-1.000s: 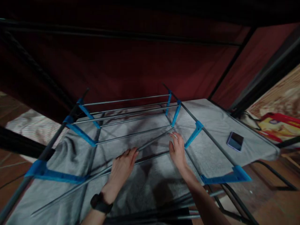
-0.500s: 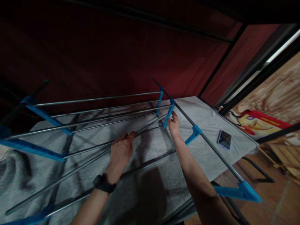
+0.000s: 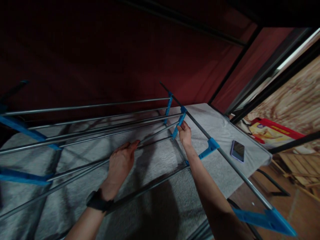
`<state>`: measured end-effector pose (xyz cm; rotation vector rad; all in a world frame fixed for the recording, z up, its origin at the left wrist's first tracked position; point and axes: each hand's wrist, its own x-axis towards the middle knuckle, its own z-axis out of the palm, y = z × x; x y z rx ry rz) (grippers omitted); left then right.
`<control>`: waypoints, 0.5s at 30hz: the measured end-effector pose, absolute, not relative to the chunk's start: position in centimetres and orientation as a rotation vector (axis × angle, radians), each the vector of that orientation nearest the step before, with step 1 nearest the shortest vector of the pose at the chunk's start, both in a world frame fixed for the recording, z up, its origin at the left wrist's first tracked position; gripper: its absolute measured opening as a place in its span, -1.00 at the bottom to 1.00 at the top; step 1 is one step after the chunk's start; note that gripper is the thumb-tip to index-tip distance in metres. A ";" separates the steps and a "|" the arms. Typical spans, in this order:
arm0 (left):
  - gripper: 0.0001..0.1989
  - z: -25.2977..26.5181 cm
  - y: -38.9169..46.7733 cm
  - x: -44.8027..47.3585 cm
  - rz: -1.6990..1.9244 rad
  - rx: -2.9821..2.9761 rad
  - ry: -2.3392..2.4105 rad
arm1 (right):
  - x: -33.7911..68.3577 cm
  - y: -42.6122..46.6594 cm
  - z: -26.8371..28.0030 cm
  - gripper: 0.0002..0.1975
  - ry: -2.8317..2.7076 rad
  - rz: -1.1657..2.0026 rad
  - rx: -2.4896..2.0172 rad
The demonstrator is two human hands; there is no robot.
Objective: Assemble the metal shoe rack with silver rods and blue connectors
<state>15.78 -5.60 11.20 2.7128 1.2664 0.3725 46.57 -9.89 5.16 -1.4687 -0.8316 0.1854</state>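
Observation:
A rack frame of grey metal tubes and blue plastic brackets lies across a grey cloth. My left hand [image 3: 122, 160], a black band on its wrist, is wrapped round a loose metal tube [image 3: 157, 133] that slants from the lower left up to a blue bracket [image 3: 180, 122]. At that bracket my right hand [image 3: 184, 134] has its fingers closed on the far side, close to the tube's end. Whether the tube's tip sits inside the bracket I cannot tell. Another blue bracket [image 3: 212, 145] stands nearer on the same long side tube [image 3: 240, 175].
The cloth-covered surface [image 3: 162, 155] lies beneath the frame. On it, to the right, rests a phone [image 3: 238, 151]. Behind hangs a dark red curtain [image 3: 120, 73]. A red and yellow box [image 3: 272, 131] and black metal bars [image 3: 240, 63] stand at the right.
My left hand has slid a little left and down along the view with the tube, which now lies closer to the neighbouring rail. My right hand stays at the bracket. The view has shifted slightly.

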 end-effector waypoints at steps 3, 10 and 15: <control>-0.53 10.7 -5.2 15.8 0.354 2.720 1.269 | 46.4 -9.9 5.4 -0.68 -0.827 0.173 -1.444; -0.50 10.7 -3.9 15.9 0.359 2.790 1.219 | 46.1 -10.2 5.6 -0.72 -0.816 0.159 -1.485; -0.49 11.5 -3.5 16.0 0.292 2.815 1.238 | 46.0 -10.3 5.8 -0.77 -0.806 0.121 -1.547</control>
